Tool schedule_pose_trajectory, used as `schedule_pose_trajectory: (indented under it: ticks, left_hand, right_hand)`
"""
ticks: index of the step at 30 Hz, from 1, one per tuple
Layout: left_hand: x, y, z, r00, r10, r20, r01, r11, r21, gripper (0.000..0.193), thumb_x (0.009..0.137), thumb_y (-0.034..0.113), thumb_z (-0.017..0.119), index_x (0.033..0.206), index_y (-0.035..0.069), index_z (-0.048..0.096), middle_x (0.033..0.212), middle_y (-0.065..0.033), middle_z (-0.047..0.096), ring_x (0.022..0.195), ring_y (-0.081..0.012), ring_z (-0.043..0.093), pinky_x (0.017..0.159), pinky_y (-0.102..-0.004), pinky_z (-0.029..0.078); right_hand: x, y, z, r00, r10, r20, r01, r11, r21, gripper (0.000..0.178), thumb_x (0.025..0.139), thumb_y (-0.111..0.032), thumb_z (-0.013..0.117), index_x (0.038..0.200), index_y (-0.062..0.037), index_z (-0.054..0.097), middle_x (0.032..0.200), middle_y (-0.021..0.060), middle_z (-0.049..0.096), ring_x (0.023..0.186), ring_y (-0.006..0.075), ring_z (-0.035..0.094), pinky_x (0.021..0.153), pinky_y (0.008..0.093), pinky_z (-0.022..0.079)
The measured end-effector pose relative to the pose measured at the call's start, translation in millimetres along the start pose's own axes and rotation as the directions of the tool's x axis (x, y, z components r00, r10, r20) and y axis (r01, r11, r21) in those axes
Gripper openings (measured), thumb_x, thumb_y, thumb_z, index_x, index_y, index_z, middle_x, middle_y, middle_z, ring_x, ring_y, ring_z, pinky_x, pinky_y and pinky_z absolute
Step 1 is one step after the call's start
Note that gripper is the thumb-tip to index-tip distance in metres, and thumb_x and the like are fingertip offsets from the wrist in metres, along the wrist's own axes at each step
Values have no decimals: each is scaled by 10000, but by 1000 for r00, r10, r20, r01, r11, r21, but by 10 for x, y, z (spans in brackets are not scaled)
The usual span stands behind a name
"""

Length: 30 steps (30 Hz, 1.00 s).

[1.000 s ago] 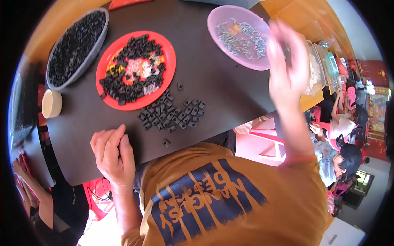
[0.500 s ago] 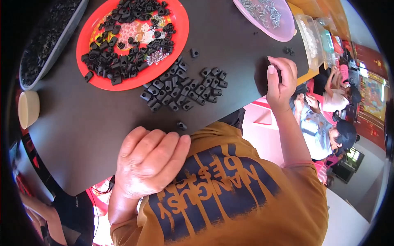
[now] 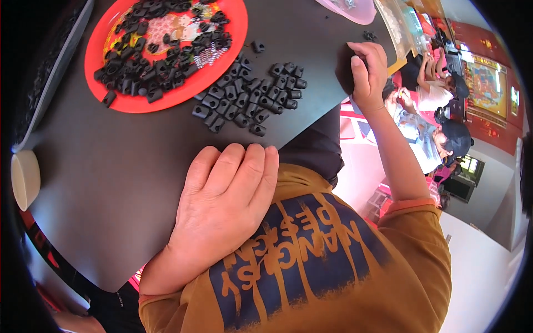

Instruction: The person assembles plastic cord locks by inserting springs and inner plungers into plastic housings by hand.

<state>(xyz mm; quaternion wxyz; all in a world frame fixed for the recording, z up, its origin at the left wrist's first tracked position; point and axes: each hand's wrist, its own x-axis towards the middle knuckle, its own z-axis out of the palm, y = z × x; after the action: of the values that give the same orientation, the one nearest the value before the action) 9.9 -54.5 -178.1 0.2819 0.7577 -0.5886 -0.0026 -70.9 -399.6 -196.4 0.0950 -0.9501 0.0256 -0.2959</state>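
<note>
My left hand (image 3: 227, 188) lies palm down at the near table edge, its fingers stretched forward and close together, the thumb hidden. Just beyond its fingertips, small black plastic pieces (image 3: 241, 100), short and hollow-ended, form a loose cluster on the dark table (image 3: 111, 166). Whether a piece lies beneath that hand cannot be seen. My right hand (image 3: 369, 77) rests at the table's right edge, fingers loosely bent, thumb apart from them, nothing visible in it. Left of the cluster stands a red plate (image 3: 166, 102) bearing more black pieces and some small metal springs (image 3: 211, 54).
A long grey tray (image 3: 53, 83) of black parts runs along the far left, near a cream cup (image 3: 26, 180). At the far right are a pink dish (image 3: 355, 12) with springs and a clear tub (image 3: 397, 28). Other people (image 3: 433, 133) sit to the right.
My left hand has slid forward and right, with its fingers straighter. The single black piece that lay near its fingertips no longer shows. My right hand stays at the table edge; the whole view has shifted.
</note>
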Motion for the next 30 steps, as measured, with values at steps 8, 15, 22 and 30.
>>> schedule_pose_trajectory:
  ticks: [8,15,22,30]
  left_hand:
    - [164,71,7,995,-93,27,91,995,51,451,713,155,726,1144,56,636,1204,-59,582,1110,-231,536,961,-420,400]
    - [207,150,-10,993,-120,-7,120,984,132,453,659,95,756,1098,42,660,1184,-75,603,1094,-248,561,952,-418,418]
    - [42,87,-190,995,-100,-29,103,988,115,342,667,42,740,1001,-1,678,1059,-133,644,969,-320,610,868,-458,466]
    - [-393,-316,-430,926,-377,-17,356,857,373,370,827,90,599,1175,-34,597,1181,-197,569,1075,-383,529,961,-464,404]
  right_hand:
    - [-15,57,13,999,13,-49,-11,999,41,189,782,-151,605,915,-28,660,860,125,612,807,299,574,749,356,451]
    - [-20,89,37,985,-89,-150,95,995,39,158,738,-147,662,869,-59,666,833,94,617,767,287,588,701,362,462]
    - [-424,-562,-83,857,-498,-129,509,784,355,190,749,-95,619,936,-95,652,881,54,595,773,254,579,670,379,449]
    - [-1080,-239,1256,611,-51,790,-580,650,491,306,893,-237,582,1131,-51,634,1068,145,664,995,331,618,797,393,497]
